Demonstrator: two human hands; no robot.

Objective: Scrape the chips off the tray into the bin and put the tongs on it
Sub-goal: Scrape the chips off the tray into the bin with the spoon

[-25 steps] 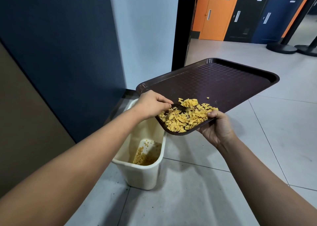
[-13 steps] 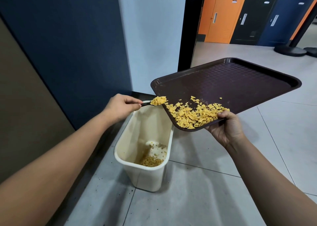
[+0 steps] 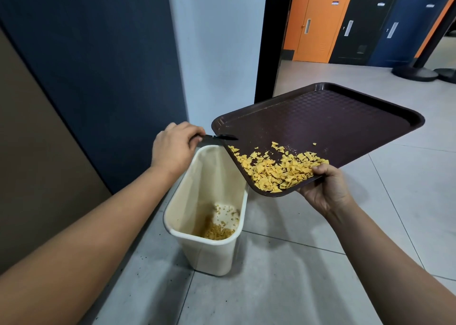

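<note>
Mid-scrape now: left hand (image 3: 176, 145) grips black tongs (image 3: 219, 137), tips at the tray's near-left rim, above the bin. Right hand (image 3: 325, 188) grips the lower corner of the brown tray (image 3: 333, 117), thumb on top beside the chips (image 3: 278, 170), tray tilted down toward the cream bin (image 3: 204, 238). Most chips sit piled in the low corner by the right hand; some are already in the bin bottom. To do it well: keep the low edge over the bin mouth, since the corner looks slightly right of it. Sweep the tongs from the right-hand side toward the bin in short strokes, staying flat on the tray. Don't tilt steeper or chips may spill onto the floor (image 3: 271, 287). Tongs go on the tray afterwards.
</note>
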